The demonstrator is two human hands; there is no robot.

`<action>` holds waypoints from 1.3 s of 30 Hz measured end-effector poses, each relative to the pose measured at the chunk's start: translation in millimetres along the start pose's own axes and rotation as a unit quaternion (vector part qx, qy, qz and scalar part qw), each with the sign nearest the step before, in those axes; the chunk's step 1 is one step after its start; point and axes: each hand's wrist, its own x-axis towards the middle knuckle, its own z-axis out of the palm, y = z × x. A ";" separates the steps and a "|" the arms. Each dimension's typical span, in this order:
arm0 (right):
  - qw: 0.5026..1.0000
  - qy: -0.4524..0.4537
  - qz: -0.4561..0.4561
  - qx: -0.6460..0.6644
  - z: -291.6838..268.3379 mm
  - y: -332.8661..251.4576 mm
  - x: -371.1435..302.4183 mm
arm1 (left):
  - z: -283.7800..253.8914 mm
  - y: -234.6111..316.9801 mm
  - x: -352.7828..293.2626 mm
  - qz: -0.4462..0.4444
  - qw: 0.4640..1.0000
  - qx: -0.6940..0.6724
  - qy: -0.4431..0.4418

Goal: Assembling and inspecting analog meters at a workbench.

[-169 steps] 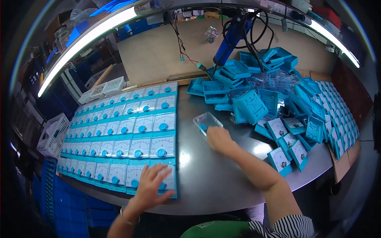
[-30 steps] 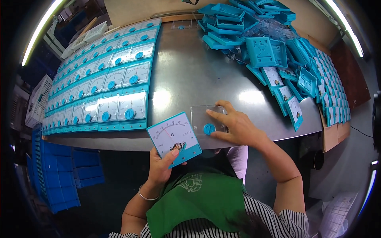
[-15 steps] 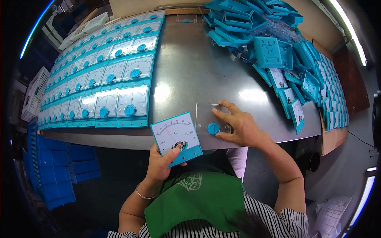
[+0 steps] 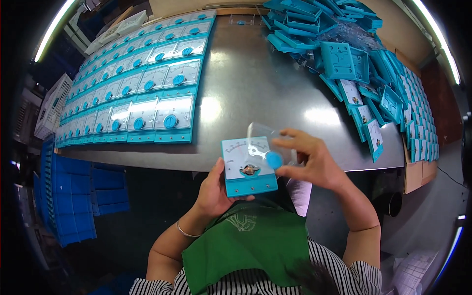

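Note:
My left hand [image 4: 215, 191] grips a teal panel meter [image 4: 235, 167] by its left side and lower edge, thumb along the side. Its white dial faces up, and a copper-coloured coil shows in the cut-out below the scale. In my right hand [image 4: 314, 160] is a clear plastic cover [image 4: 257, 132] with a round blue knob, pinched between thumb and fingers at its right side. The cover is tilted and overlaps the upper right of the dial; I cannot tell whether the two touch. Motion blurs the cover slightly.
Rows of covered meters [image 4: 169, 105] fill the left of the metal table [image 4: 246, 83]. Teal housings [image 4: 339, 61] lie heaped at the back right, beside uncovered meters [image 4: 374, 135] and more stacked rows. Blue bins [image 4: 73, 196] stand below left. A loose clear cover [image 4: 241, 20] lies at the far edge.
My left hand has moved right and turned the meter nearly straight. The cover, flat beside the meter before, is now tilted over the dial's right part in my right hand.

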 end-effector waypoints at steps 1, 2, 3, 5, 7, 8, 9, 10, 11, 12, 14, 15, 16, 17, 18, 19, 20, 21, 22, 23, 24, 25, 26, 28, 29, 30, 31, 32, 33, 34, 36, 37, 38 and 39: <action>0.999 -0.047 -0.026 0.000 5.0 -3.6 -1.1 | 2.2 -1.4 1.3 -0.003 1.000 0.002 -0.001; 0.997 -0.040 -0.060 -0.016 10.3 2.1 -0.5 | 4.5 -2.5 2.0 -0.020 1.000 -0.003 -0.013; 0.997 -0.038 -0.059 -0.016 11.5 2.7 0.2 | 6.3 -3.7 2.3 -0.036 0.999 -0.007 -0.025; 0.996 -0.066 -0.047 -0.020 12.7 3.3 1.1 | 7.7 -6.2 3.4 -0.044 0.999 -0.004 -0.028; 0.996 -0.073 -0.044 -0.026 13.9 5.0 0.7 | 7.9 -7.6 4.8 -0.050 0.998 -0.002 -0.030; 0.995 -0.080 -0.041 -0.033 14.6 5.9 0.8 | 7.8 -8.1 5.3 -0.058 0.998 0.003 -0.028; 0.995 -0.080 -0.040 -0.033 15.4 6.7 0.7 | 7.5 -8.7 5.6 -0.067 0.997 0.008 -0.025; 0.995 -0.083 -0.043 -0.030 16.2 7.7 0.8 | 5.7 -9.2 6.0 -0.067 0.997 0.008 -0.025; 0.995 -0.085 -0.045 -0.026 16.9 8.7 0.9 | 2.7 -9.8 6.6 -0.073 0.997 -0.003 -0.035; 0.995 -0.085 -0.045 -0.026 17.2 10.4 0.9 | 1.0 -10.1 6.7 -0.079 0.996 -0.013 -0.045; 0.994 -0.091 -0.056 -0.016 16.8 13.4 1.0 | 0.9 -10.6 6.7 -0.077 0.995 -0.022 -0.050; 0.994 -0.091 -0.056 -0.016 16.3 11.9 1.6 | 0.6 -11.1 6.5 -0.075 0.995 -0.031 -0.054; 0.994 -0.106 -0.039 -0.013 15.3 8.9 2.4 | 0.2 -11.3 6.4 -0.075 0.995 -0.032 -0.054; 0.992 -0.120 -0.021 -0.011 14.6 7.2 3.0 | -0.2 -11.6 6.2 -0.081 0.995 -0.038 -0.052; 0.992 -0.120 -0.021 -0.012 14.3 6.8 2.9 | -0.6 -11.5 5.9 -0.087 0.994 -0.043 -0.051; 0.992 -0.127 -0.014 0.005 14.1 6.4 2.2 | -1.6 -12.8 5.4 -0.087 0.994 -0.043 -0.052; 0.991 -0.133 -0.007 0.023 14.2 5.7 1.3 | -3.1 -15.2 4.8 -0.084 0.993 -0.059 -0.065; 0.991 -0.135 -0.008 0.022 15.2 4.0 0.4 | -1.0 -15.9 4.4 -0.081 0.991 -0.076 -0.076; 0.992 -0.125 -0.016 0.016 16.7 1.2 -1.9 | 3.0 -17.2 3.5 -0.078 0.991 -0.077 -0.076; 0.993 -0.115 -0.023 0.009 18.8 -0.5 -4.5 | 9.4 -19.1 1.8 -0.068 0.996 -0.054 -0.028; 0.993 -0.116 -0.024 0.007 20.5 -0.6 -8.3 | 15.3 -19.7 1.6 -0.059 0.998 -0.031 0.018; 0.992 -0.098 -0.067 -0.043 22.9 1.2 -12.5 | 16.0 -21.1 1.1 -0.058 0.998 -0.032 0.016; 0.986 -0.080 -0.109 -0.093 24.6 3.3 -14.4 | 16.1 -22.9 0.0 -0.043 0.999 -0.024 0.004; 0.981 -0.068 -0.136 -0.122 27.7 7.4 -14.9 | 14.7 -22.6 0.1 -0.029 0.999 -0.015 -0.008; 0.974 -0.055 -0.162 -0.150 28.4 8.1 -15.5 | 11.6 -20.9 1.5 -0.010 0.994 0.107 -0.017; 0.974 -0.055 -0.162 -0.151 28.7 7.4 -15.9 | 9.0 -18.5 2.5 0.008 0.973 0.228 -0.025; 0.977 -0.057 -0.145 -0.146 28.7 5.8 -16.8 | 8.1 -15.9 2.3 0.008 0.973 0.229 -0.025; 0.980 -0.060 -0.128 -0.140 28.9 3.7 -18.5 | 7.6 -13.4 1.8 -0.005 0.980 0.196 -0.013; 0.980 -0.059 -0.131 -0.140 27.3 1.6 -21.0 | 6.6 -10.2 1.5 -0.016 0.986 0.165 0.000; 0.999 -0.008 -0.047 -0.018 24.4 -0.3 -26.2 | 4.3 -9.2 -0.1 -0.012 0.986 0.167 0.001; 0.993 0.047 0.037 0.103 30.4 5.5 -38.3 | 1.2 -11.9 -4.2 0.033 0.976 0.214 -0.029; 0.979 0.046 0.092 0.174 41.1 20.6 -45.9 | 4.5 -12.6 -6.0 0.032 0.975 0.217 -0.033; 0.958 0.046 0.145 0.245 48.1 30.6 -52.2 | 9.0 -12.8 -8.3 0.031 0.974 0.220 -0.033; 0.957 0.050 0.144 0.245 55.6 30.4 -54.4 | 10.9 -13.5 -9.9 0.028 0.974 0.222 -0.033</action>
